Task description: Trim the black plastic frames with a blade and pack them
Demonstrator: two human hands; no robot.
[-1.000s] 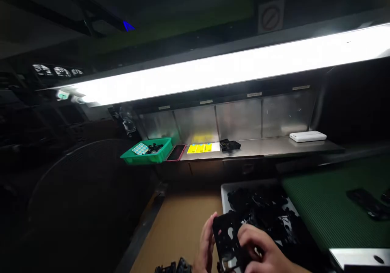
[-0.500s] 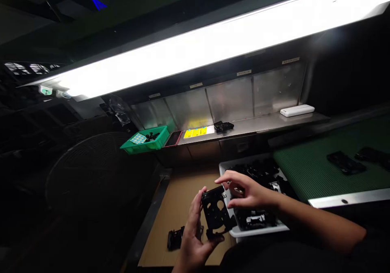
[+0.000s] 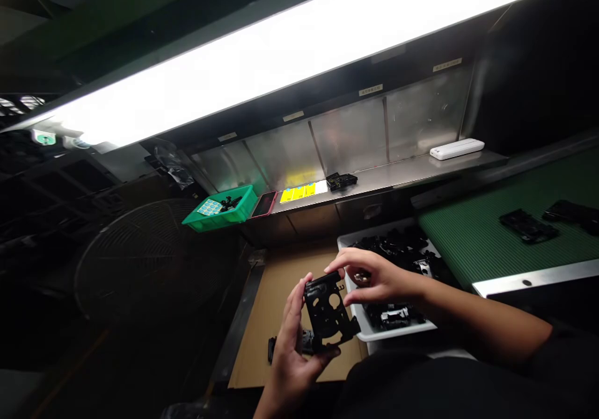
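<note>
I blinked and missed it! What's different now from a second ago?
The right hand opened out: its fingers were bunched over the right side of the black part, and now spread by its upper right corner. Whether they touch it is unclear. The view tilted too. The left hand still holds the part; the green tray, phone and white device stayed put.

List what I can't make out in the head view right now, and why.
In the head view:
Frame: back, turned away from the camera.
Part on the cardboard: partly hidden behind the left hand.
Tray: some contents, behind the right hand.
Labels: print, too small.
Lamp: upper right, cut off by the top edge.
</note>
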